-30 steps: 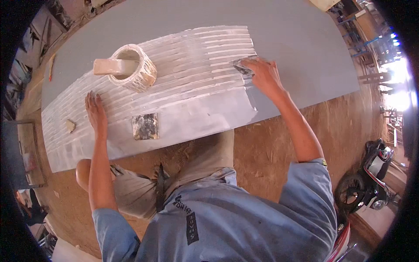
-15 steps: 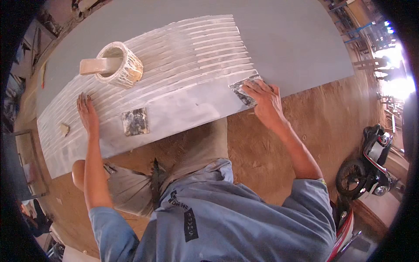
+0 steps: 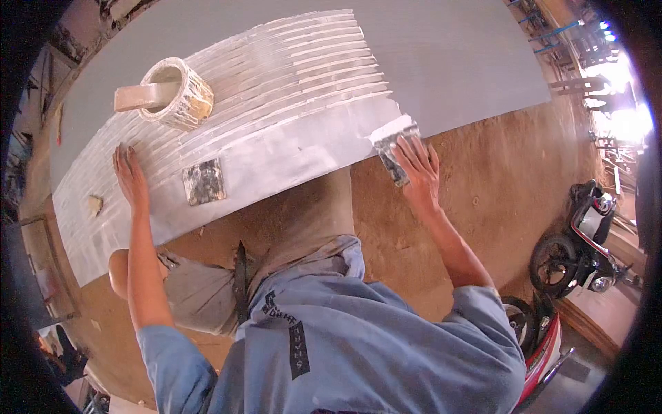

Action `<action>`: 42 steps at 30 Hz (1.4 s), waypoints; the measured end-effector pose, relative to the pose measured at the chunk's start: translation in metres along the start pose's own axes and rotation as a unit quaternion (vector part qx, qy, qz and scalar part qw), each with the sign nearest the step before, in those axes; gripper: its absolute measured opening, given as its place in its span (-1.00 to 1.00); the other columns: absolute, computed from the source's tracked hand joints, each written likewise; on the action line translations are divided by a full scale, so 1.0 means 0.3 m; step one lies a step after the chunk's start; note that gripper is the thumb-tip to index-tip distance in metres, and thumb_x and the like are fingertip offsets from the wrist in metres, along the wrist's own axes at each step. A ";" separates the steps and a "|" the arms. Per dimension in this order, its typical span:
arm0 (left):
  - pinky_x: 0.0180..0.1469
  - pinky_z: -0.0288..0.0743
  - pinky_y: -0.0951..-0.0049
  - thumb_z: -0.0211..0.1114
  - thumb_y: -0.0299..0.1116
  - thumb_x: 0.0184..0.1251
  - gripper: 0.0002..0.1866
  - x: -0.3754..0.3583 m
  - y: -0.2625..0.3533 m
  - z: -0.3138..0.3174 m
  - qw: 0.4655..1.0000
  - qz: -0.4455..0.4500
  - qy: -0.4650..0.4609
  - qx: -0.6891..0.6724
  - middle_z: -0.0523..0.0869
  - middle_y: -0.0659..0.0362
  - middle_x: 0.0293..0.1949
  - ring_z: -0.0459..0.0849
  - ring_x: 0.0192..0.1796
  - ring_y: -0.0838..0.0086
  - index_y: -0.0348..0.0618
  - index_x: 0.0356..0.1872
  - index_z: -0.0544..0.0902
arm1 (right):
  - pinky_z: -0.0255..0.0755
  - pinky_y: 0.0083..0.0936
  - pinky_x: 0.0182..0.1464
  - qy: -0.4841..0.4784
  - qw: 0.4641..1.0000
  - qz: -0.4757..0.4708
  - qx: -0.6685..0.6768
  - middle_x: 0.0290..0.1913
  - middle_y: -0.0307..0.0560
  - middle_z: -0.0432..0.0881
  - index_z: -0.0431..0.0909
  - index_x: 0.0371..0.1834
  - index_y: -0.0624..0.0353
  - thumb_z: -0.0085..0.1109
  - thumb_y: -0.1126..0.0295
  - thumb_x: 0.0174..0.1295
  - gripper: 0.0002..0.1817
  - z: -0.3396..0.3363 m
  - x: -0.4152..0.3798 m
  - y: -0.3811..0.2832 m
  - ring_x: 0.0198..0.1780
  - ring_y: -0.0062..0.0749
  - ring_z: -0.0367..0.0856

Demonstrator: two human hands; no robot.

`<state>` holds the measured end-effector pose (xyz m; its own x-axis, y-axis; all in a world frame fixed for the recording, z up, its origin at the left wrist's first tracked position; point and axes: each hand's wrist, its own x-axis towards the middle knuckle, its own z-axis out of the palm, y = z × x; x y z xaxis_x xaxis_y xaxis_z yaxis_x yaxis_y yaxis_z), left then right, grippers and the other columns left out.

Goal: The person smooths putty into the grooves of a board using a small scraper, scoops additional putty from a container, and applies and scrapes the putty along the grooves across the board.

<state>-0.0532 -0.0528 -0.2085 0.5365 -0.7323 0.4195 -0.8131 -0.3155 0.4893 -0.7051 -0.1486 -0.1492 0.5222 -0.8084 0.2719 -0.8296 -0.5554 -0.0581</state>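
My right hand point(image 3: 419, 169) grips a dark, stained putty spreader point(image 3: 393, 160) at the near edge of a large grey panel point(image 3: 455, 62). White putty point(image 3: 393, 127) lies along the spreader's far edge. My left hand point(image 3: 129, 172) rests flat on the panel's ridged left part, fingers stretched out, holding nothing. A second square spreader point(image 3: 205, 181) lies flat between my hands. Beyond it stands a putty-smeared bucket point(image 3: 196, 100) with a pale wooden block point(image 3: 131, 97) sticking out over its rim. Several white putty stripes point(image 3: 331, 58) run across the panel.
A small beige lump point(image 3: 95, 205) lies on the panel left of my left hand. Brown ground point(image 3: 496, 186) surrounds the panel. Motorcycles point(image 3: 579, 248) stand at the right, and a dark frame point(image 3: 45, 269) is at the left.
My right hand has drawn the spreader slightly toward the panel's near edge, and white putty now shows along its far edge. The left hand stays flat; the whole view has shifted a little.
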 end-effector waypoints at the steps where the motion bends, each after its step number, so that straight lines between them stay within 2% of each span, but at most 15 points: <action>1: 0.57 0.02 0.15 -0.03 -0.02 0.61 -0.38 0.008 -0.008 0.003 1.000 0.001 -0.005 0.009 0.32 -0.14 0.47 0.18 0.54 0.01 -0.36 0.42 0.35 | -0.03 0.00 0.51 0.004 1.000 -0.001 -0.003 0.44 -0.35 0.45 0.52 0.33 -0.15 0.17 0.72 -0.04 -0.23 -0.021 -0.015 -0.001 0.53 -0.32 0.24; 7: 0.57 0.02 0.16 -0.02 0.01 0.60 -0.37 0.008 0.023 0.015 1.000 -0.013 0.001 0.010 0.32 -0.13 0.47 0.17 0.55 0.04 -0.33 0.42 0.36 | 0.12 -0.05 0.49 -0.061 0.990 0.060 -0.114 0.38 -0.12 0.51 0.54 0.29 0.01 0.02 0.72 0.11 -0.37 -0.171 0.079 0.056 0.43 -0.18 0.38; 9: 0.57 0.01 0.17 -0.03 0.02 0.59 -0.36 0.001 0.031 0.008 0.999 -0.034 0.007 -0.017 0.32 -0.12 0.47 0.17 0.55 0.05 -0.32 0.42 0.37 | 0.21 -0.11 0.45 -0.127 0.965 0.196 -0.118 0.29 -0.06 0.58 0.55 0.28 0.02 0.03 0.61 0.17 -0.45 -0.195 0.174 0.091 0.34 -0.11 0.47; 12: 0.57 0.01 0.18 -0.04 0.05 0.59 -0.34 0.012 0.031 -0.006 0.999 -0.031 -0.002 -0.018 0.32 -0.11 0.48 0.16 0.56 0.06 -0.33 0.43 0.35 | 0.38 -0.16 0.24 -0.069 0.991 0.092 -0.064 0.13 -0.10 0.65 0.60 0.16 0.03 0.10 0.51 0.15 -0.55 -0.123 0.222 0.065 0.19 -0.13 0.54; 18: 0.56 0.02 0.19 -0.03 0.04 0.59 -0.33 0.023 -0.011 0.027 1.000 0.010 -0.012 0.012 0.31 -0.13 0.48 0.16 0.55 0.06 -0.37 0.43 0.34 | 0.40 -0.14 0.23 -0.165 0.976 0.133 -0.056 0.14 -0.10 0.66 0.59 0.17 0.05 0.06 0.56 0.19 -0.55 -0.181 0.196 -0.343 0.08 -0.11 0.57; 22: 0.57 0.01 0.18 -0.02 0.04 0.59 -0.32 0.026 0.088 -0.016 0.996 -0.066 -0.002 -0.052 0.30 -0.13 0.48 0.16 0.56 0.07 -0.38 0.43 0.33 | 0.44 -0.17 0.20 -0.179 0.974 0.130 -0.045 0.11 -0.14 0.69 0.60 0.17 0.07 0.09 0.55 0.19 -0.55 -0.199 0.137 -0.481 0.10 -0.13 0.58; 24: 0.57 0.01 0.18 -0.02 0.04 0.59 -0.32 0.023 0.090 -0.022 0.995 -0.073 0.004 -0.061 0.30 -0.13 0.48 0.15 0.56 0.07 -0.38 0.43 0.32 | 0.45 -0.21 0.22 -0.133 0.982 0.073 0.116 0.09 -0.07 0.69 0.60 0.20 0.12 0.11 0.49 0.22 -0.57 -0.211 0.142 -0.482 0.11 -0.11 0.60; 25: 0.57 0.00 0.17 -0.02 0.03 0.59 -0.33 0.012 0.074 -0.014 0.996 -0.067 -0.005 -0.053 0.29 -0.13 0.49 0.13 0.57 0.07 -0.36 0.44 0.32 | 0.45 -0.21 0.22 -0.125 0.983 0.065 0.115 0.09 -0.07 0.69 0.60 0.20 0.12 0.11 0.49 0.22 -0.57 -0.217 0.178 -0.463 0.11 -0.11 0.60; 27: 0.58 0.00 0.16 -0.02 0.03 0.59 -0.33 0.011 0.044 -0.006 0.997 -0.063 0.010 -0.040 0.28 -0.12 0.49 0.12 0.57 0.08 -0.34 0.45 0.32 | 0.41 -0.19 0.22 -0.102 0.949 0.226 0.193 0.07 0.06 0.65 0.57 0.23 0.10 0.04 0.43 0.27 -0.57 -0.239 0.308 -0.393 0.14 -0.02 0.57; 29: 0.58 -0.02 0.13 -0.04 0.01 0.60 -0.36 0.007 0.037 0.007 0.997 -0.068 -0.006 -0.019 0.25 -0.11 0.50 0.09 0.58 0.07 -0.29 0.46 0.31 | 0.41 -0.15 0.23 -0.062 0.918 0.269 0.285 0.15 0.12 0.63 0.57 0.27 0.05 0.06 0.39 0.29 -0.55 -0.309 0.514 -0.330 0.18 0.00 0.56; 31: 0.59 -0.02 0.12 -0.05 0.00 0.61 -0.38 0.012 0.053 -0.003 0.997 -0.071 0.003 -0.029 0.25 -0.10 0.51 0.10 0.58 0.06 -0.27 0.46 0.32 | 0.38 -0.15 0.26 -0.016 0.980 0.112 0.161 0.23 0.02 0.62 0.55 0.31 -0.03 0.01 0.45 0.30 -0.52 -0.264 0.706 -0.198 0.24 -0.10 0.55; 32: 0.59 -0.03 0.11 -0.07 -0.01 0.62 -0.39 0.014 0.065 -0.010 0.996 -0.075 -0.001 -0.042 0.24 -0.09 0.51 0.10 0.58 0.05 -0.24 0.46 0.33 | 0.38 -0.15 0.26 -0.011 0.981 0.105 0.165 0.23 0.02 0.62 0.55 0.31 -0.03 0.01 0.45 0.30 -0.52 -0.198 0.796 -0.106 0.24 -0.10 0.55; 34: 0.59 -0.02 0.11 -0.07 -0.02 0.62 -0.41 0.019 0.089 -0.024 0.996 -0.080 0.001 -0.028 0.25 -0.09 0.51 0.10 0.57 0.04 -0.24 0.46 0.33 | 0.31 -0.13 0.30 -0.013 1.000 -0.018 -0.013 0.27 -0.15 0.61 0.57 0.29 -0.13 -0.05 0.54 0.30 -0.48 -0.033 0.927 0.066 0.26 -0.20 0.55; 37: 0.58 0.01 0.11 -0.06 -0.06 0.62 -0.43 0.033 0.104 -0.026 0.996 -0.093 -0.006 -0.005 0.26 -0.09 0.50 0.12 0.57 0.03 -0.24 0.45 0.34 | 0.26 -0.13 0.32 0.026 0.999 -0.029 -0.023 0.26 -0.28 0.63 0.59 0.27 -0.18 -0.08 0.63 0.25 -0.42 0.066 1.052 0.155 0.26 -0.28 0.55; 42: 0.57 0.05 0.15 -0.03 -0.11 0.62 -0.45 0.037 0.130 -0.025 0.995 -0.091 -0.021 0.023 0.29 -0.08 0.49 0.16 0.56 0.07 -0.26 0.45 0.33 | 0.24 -0.11 0.34 0.030 0.999 -0.041 0.014 0.27 -0.25 0.62 0.60 0.25 -0.23 -0.06 0.65 0.19 -0.39 0.174 1.116 0.201 0.29 -0.27 0.53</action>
<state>-0.0774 -0.0686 -0.1790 0.6667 -0.6849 0.2939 -0.7134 -0.4723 0.5177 -0.5701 -0.4628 -0.1117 0.5747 -0.7469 0.3343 -0.7778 -0.6256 -0.0606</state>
